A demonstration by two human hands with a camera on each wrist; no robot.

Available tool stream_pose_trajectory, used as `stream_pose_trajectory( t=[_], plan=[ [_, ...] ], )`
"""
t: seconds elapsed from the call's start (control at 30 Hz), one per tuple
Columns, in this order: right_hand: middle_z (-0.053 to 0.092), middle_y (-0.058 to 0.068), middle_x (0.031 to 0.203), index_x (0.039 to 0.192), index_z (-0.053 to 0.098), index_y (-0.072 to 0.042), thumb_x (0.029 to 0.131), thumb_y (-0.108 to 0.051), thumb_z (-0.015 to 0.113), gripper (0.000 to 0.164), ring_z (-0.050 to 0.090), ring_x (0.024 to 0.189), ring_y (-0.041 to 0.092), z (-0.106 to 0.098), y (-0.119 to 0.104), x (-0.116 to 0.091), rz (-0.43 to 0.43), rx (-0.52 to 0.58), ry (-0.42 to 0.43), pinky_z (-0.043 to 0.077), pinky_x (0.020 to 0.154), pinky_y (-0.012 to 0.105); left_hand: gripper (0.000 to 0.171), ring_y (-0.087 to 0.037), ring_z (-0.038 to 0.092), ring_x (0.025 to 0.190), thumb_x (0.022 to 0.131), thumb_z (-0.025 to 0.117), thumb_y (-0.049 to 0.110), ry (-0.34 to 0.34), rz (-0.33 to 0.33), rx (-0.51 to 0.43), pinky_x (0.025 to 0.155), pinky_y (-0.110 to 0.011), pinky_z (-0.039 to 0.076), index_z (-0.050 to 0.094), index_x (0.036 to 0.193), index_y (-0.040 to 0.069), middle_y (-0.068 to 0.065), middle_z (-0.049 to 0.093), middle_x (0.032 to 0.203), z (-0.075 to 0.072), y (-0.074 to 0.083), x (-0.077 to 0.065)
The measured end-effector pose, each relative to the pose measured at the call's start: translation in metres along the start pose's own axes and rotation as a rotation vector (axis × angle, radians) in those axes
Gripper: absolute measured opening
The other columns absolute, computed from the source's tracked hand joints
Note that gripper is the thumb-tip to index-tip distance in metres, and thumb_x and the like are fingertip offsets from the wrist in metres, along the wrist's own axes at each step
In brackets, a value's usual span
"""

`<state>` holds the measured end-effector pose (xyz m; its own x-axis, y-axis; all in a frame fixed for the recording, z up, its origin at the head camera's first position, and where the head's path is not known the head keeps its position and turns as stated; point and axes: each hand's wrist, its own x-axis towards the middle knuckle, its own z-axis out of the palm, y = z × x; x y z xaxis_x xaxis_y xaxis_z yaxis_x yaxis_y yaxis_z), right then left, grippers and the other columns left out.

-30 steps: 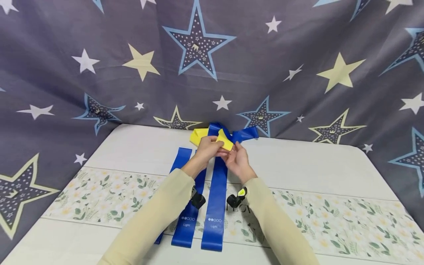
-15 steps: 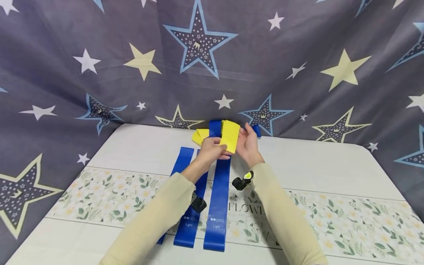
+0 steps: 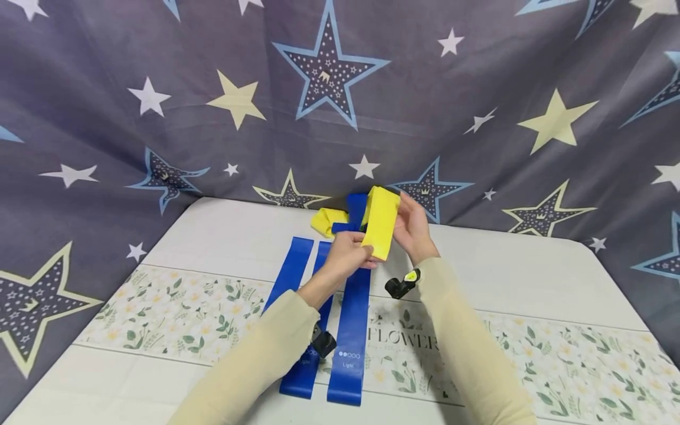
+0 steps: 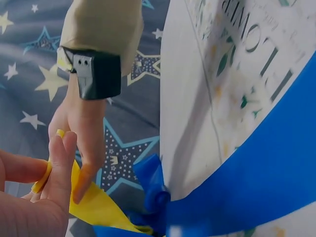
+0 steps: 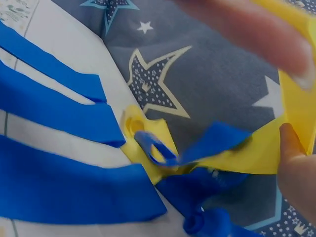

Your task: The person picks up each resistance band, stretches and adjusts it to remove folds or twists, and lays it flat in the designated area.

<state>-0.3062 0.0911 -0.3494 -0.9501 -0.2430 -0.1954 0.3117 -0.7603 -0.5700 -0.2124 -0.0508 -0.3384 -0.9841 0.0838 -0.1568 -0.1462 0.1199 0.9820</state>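
Note:
A yellow resistance band [image 3: 382, 221] stands raised in front of my hands. My left hand [image 3: 347, 254] pinches its lower end, thumb on the near face. At its upper right edge my right hand [image 3: 414, 227] touches it; the band covers part of those fingers. In the right wrist view the yellow band [image 5: 242, 155] runs to a tangle with a blue resistance band [image 5: 197, 190]. Another yellow part [image 3: 326, 221] lies at the table's back edge. Several flat blue bands lie side by side, among them a right-hand one [image 3: 347, 336] marked "Light".
The white table [image 3: 504, 265] carries a flowered strip [image 3: 191, 316] across its middle. Right behind its back edge hangs a dark cloth [image 3: 223, 47] printed with stars. A black wrist camera [image 3: 401, 286] sits on my right wrist.
The yellow band rose out of the tangle into an upright strip, then shifted right. My left hand moved right with it. My right hand moved up and right, from beside the left hand.

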Motion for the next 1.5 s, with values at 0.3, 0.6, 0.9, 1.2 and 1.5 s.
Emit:
stream_pose_trajectory(
  t=[0.3, 0.6, 0.9, 1.2, 1.5],
  plan=[
    [0.048, 0.004, 0.124, 0.130, 0.039, -0.005, 0.100, -0.011, 0.042, 0.031, 0.051, 0.113, 0.011, -0.009, -0.015, -0.006, -0.040, -0.063, 0.033, 0.038, 0.107, 0.022, 0.030, -0.032, 0.071, 0.085, 0.089, 0.051, -0.002, -0.037, 0.008, -0.040, 0.065, -0.026, 0.058, 0.059, 0.117, -0.010, -0.024, 0.070, 0.100, 0.007, -0.005, -0.014],
    [0.048, 0.000, 0.120, 0.124, 0.045, -0.003, 0.099, -0.004, 0.042, 0.025, 0.049, 0.109, 0.009, -0.023, -0.026, -0.013, -0.052, -0.134, 0.104, 0.047, 0.093, 0.017, 0.029, -0.029, 0.072, 0.087, 0.092, 0.051, 0.001, -0.104, 0.017, -0.068, 0.069, -0.028, 0.058, 0.058, 0.118, -0.010, -0.024, 0.070, 0.103, 0.014, -0.014, -0.030],
    [0.054, 0.000, 0.090, 0.093, 0.056, -0.004, 0.095, 0.002, 0.046, 0.012, 0.056, 0.076, 0.008, -0.042, -0.032, -0.020, -0.095, -0.314, 0.186, 0.050, 0.065, 0.015, 0.032, -0.029, 0.071, 0.088, 0.092, 0.052, 0.004, -0.152, 0.019, -0.028, 0.072, -0.030, 0.058, 0.057, 0.121, -0.009, -0.022, 0.070, 0.104, 0.009, -0.008, -0.044],
    [0.043, 0.003, 0.117, 0.151, 0.010, -0.001, 0.095, 0.002, 0.044, 0.065, 0.051, 0.092, 0.006, -0.054, -0.034, -0.027, -0.088, -0.549, 0.261, 0.049, 0.076, 0.011, 0.032, -0.028, 0.072, 0.086, 0.093, 0.053, 0.005, -0.215, 0.039, 0.047, 0.070, -0.028, 0.058, 0.058, 0.122, -0.007, -0.021, 0.070, 0.105, -0.002, 0.012, -0.066],
    [0.045, 0.013, 0.122, 0.149, 0.026, -0.006, 0.094, 0.004, 0.045, 0.059, 0.054, 0.086, 0.006, -0.074, -0.028, -0.035, -0.091, -0.728, 0.288, 0.049, 0.072, 0.012, 0.024, -0.017, 0.068, 0.075, 0.092, 0.054, 0.003, -0.220, 0.098, 0.099, 0.072, -0.033, 0.059, 0.064, 0.112, -0.007, -0.019, 0.066, 0.102, -0.010, 0.027, -0.078]
  ],
)
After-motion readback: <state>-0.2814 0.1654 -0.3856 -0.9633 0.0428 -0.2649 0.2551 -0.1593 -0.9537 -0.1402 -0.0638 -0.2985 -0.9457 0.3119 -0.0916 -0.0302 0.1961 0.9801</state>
